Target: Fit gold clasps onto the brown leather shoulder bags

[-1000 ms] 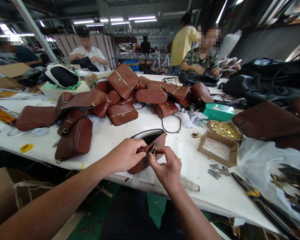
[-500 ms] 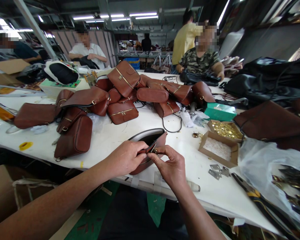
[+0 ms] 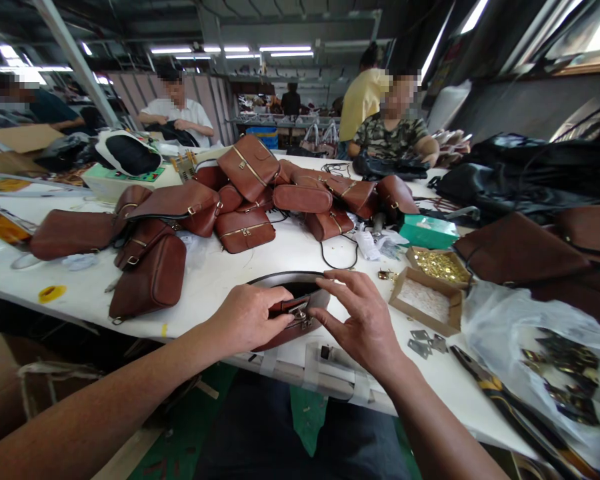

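Observation:
A small brown leather handbag (image 3: pixel 275 341) stands open-topped at the table's front edge, its dark inside showing. My left hand (image 3: pixel 250 317) is closed on the bag's front edge, thumb in front and fingers reaching inside. Beside that thumb sits a metal zipper pull (image 3: pixel 300 312) on a zipper along the bag's front. My right hand (image 3: pixel 363 320) is at the bag's right end with thumb and fingers apart. Its thumb tip is close to the metal pull, and its forefinger is by the bag's rim. Whether either tip presses on the bag is hard to see.
Brown bags (image 3: pixel 247 230) are heaped across the table's back. At right lie a box of gold fittings (image 3: pixel 437 263), a box of whitish pieces (image 3: pixel 425 300), metal plates (image 3: pixel 421 343), pliers (image 3: pixel 490 383) and a plastic bag of fittings (image 3: pixel 500 327). A co-worker (image 3: pixel 393 137) sits opposite.
My right thumb and fingers have parted from their pinch at the metal fitting. The handbag's front has turned more toward me, showing the zipper pull. My left hand keeps its hold.

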`<state>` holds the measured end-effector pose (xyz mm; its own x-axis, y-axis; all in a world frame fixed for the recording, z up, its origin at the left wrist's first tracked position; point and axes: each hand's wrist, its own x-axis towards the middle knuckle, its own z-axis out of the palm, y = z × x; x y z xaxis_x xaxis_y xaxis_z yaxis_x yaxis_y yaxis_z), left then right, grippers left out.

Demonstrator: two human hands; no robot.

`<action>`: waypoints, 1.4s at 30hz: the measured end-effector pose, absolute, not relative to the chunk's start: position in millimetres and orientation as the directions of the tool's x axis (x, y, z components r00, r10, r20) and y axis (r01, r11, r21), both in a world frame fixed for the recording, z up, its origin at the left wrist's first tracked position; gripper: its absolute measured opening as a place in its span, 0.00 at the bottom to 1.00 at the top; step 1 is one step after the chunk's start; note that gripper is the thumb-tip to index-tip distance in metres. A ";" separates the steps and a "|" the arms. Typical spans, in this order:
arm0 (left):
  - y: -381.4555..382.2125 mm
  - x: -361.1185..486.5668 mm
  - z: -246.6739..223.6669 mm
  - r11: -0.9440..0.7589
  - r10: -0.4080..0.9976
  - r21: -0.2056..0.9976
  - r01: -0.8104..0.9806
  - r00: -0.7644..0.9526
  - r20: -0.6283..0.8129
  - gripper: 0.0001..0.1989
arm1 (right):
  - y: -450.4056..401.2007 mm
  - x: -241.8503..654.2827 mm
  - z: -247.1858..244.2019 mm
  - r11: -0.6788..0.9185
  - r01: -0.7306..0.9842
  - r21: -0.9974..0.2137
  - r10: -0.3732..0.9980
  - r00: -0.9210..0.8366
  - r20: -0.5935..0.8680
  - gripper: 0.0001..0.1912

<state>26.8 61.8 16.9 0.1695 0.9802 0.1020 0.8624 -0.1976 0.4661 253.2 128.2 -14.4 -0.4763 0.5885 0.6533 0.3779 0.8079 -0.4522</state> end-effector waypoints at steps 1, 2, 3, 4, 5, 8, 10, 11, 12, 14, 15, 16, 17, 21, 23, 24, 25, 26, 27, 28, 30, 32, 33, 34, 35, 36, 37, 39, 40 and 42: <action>59.5 27.1 18.5 -0.211 0.977 0.466 0.859 0.178 0.116 0.07 | 129.4 253.6 -9.7 0.833 0.384 -0.397 0.552 -0.540 0.635 0.19; 57.1 27.3 20.3 -0.224 0.974 0.468 0.855 0.184 0.129 0.07 | 129.6 252.9 -5.5 0.855 0.375 -0.357 0.518 -0.601 0.609 0.19; 54.6 27.3 22.2 -0.235 0.971 0.469 0.851 0.190 0.143 0.07 | 128.7 251.4 -1.9 0.869 0.365 -0.334 0.495 -0.644 0.583 0.17; 52.0 27.3 24.2 -0.245 0.969 0.469 0.849 0.194 0.154 0.08 | 126.9 249.7 1.3 0.877 0.360 -0.319 0.481 -0.673 0.562 0.15; 49.3 27.1 26.1 -0.251 0.967 0.466 0.849 0.198 0.160 0.08 | 124.3 248.0 3.9 0.880 0.358 -0.312 0.474 -0.690 0.546 0.14; 40.8 26.1 31.9 -0.261 0.964 0.453 0.852 0.210 0.161 0.08 | 114.3 244.8 9.9 0.883 0.345 -0.316 0.466 -0.718 0.517 0.10; 35.1 25.7 35.3 -0.269 0.962 0.459 0.847 0.219 0.160 0.08 | 107.8 244.5 13.5 0.883 0.329 -0.335 0.464 -0.722 0.513 0.08; 32.4 25.7 36.7 -0.273 0.961 0.470 0.839 0.221 0.164 0.08 | 104.9 244.7 15.5 0.882 0.321 -0.346 0.465 -0.720 0.516 0.07; 29.9 25.8 38.1 -0.278 0.960 0.485 0.829 0.225 0.166 0.08 | 102.2 245.0 17.6 0.881 0.311 -0.356 0.463 -0.718 0.519 0.06; 25.7 26.5 40.6 -0.285 0.958 0.517 0.807 0.233 0.164 0.09 | 97.5 245.6 21.8 0.880 0.288 -0.376 0.458 -0.720 0.521 0.05; 23.9 27.0 41.8 -0.285 0.959 0.530 0.799 0.234 0.161 0.09 | 95.5 246.0 23.7 0.878 0.279 -0.389 0.459 -0.721 0.519 0.05; 22.5 27.6 43.1 -0.280 0.960 0.539 0.795 0.235 0.153 0.09 | 93.7 246.5 25.1 0.873 0.271 -0.406 0.463 -0.723 0.513 0.05; 21.3 28.1 44.5 -0.272 0.962 0.546 0.792 0.233 0.141 0.09 | 92.0 247.2 26.1 0.865 0.262 -0.429 0.469 -0.725 0.504 0.05; 18.5 28.7 53.0 -0.229 0.970 0.582 0.781 0.233 0.069 0.08 | 85.5 252.3 27.3 0.780 0.231 -0.582 0.542 -0.714 0.443 0.04; 17.6 27.5 59.0 -0.219 0.965 0.630 0.745 0.261 0.026 0.09 | 82.8 255.2 28.3 0.707 0.220 -0.672 0.597 -0.695 0.401 0.04; 17.4 26.7 62.0 -0.212 0.960 0.660 0.721 0.279 0.004 0.09 | 82.2 256.1 29.3 0.672 0.209 -0.711 0.618 -0.687 0.382 0.05; 17.5 25.7 64.6 -0.202 0.956 0.688 0.697 0.294 -0.016 0.09 | 82.2 256.1 30.5 0.642 0.193 -0.742 0.630 -0.685 0.366 0.06; 18.0 24.5 66.7 -0.193 0.953 0.709 0.679 0.302 -0.030 0.10 | 83.1 255.2 31.5 0.623 0.173 -0.763 0.631 -0.687 0.360 0.07; 19.2 23.2 67.9 -0.185 0.953 0.717 0.672 0.301 -0.036 0.10 | 84.8 253.3 32.1 0.618 0.154 -0.771 0.624 -0.692 0.363 0.09; 21.1 21.5 68.3 -0.181 0.956 0.716 0.674 0.293 -0.034 0.10 | 87.1 250.7 31.8 0.628 0.140 -0.766 0.610 -0.700 0.372 0.10; 27.3 17.0 66.4 -0.182 0.965 0.699 0.691 0.263 -0.009 0.10 | 92.2 245.4 27.0 0.683 0.137 -0.718 0.603 -0.661 0.447 0.10; 35.7 10.6 61.6 -0.174 0.974 0.683 0.709 0.227 0.012 0.10 | 94.1 245.3 14.2 0.750 0.207 -0.628 0.623 -0.539 0.567 0.11; 39.9 6.5 58.6 -0.165 0.976 0.684 0.710 0.216 0.012 0.09 | 92.8 249.0 4.3 0.768 0.270 -0.581 0.634 -0.455 0.625 0.14; 43.9 2.1 55.4 -0.154 0.978 0.695 0.702 0.209 0.005 0.09 | 89.7 255.5 -7.8 0.770 0.343 -0.537 0.637 -0.381 0.670 0.18; 47.3 -2.7 52.3 -0.140 0.979 0.713 0.687 0.205 -0.006 0.09 | 85.2 264.6 -21.9 0.759 0.413 -0.504 0.641 -0.331 0.693 0.21; 50.1 -7.4 49.4 -0.123 0.979 0.735 0.667 0.204 -0.021 0.09 | 79.7 275.7 -37.2 0.745 0.473 -0.470 0.645 -0.331 0.689 0.24; 52.3 -12.0 46.9 -0.101 0.979 0.759 0.643 0.201 -0.040 0.10 | 74.1 287.9 -53.0 0.742 0.513 -0.431 0.648 -0.387 0.655 0.24; 54.9 -19.5 43.5 -0.048 0.978 0.804 0.593 0.190 -0.082 0.12 | 64.6 311.3 -82.6 0.749 0.563 -0.349 0.657 -0.564 0.501 0.21; 55.6 -22.2 42.7 -0.021 0.977 0.821 0.570 0.185 -0.104 0.13 | 61.8 320.5 -95.1 0.751 0.577 -0.322 0.660 -0.628 0.413 0.18; 55.8 -25.4 42.3 0.022 0.972 0.852 0.523 0.188 -0.140 0.14 | 60.8 332.3 -113.6 0.739 0.606 -0.294 0.673 -0.678 0.296 0.15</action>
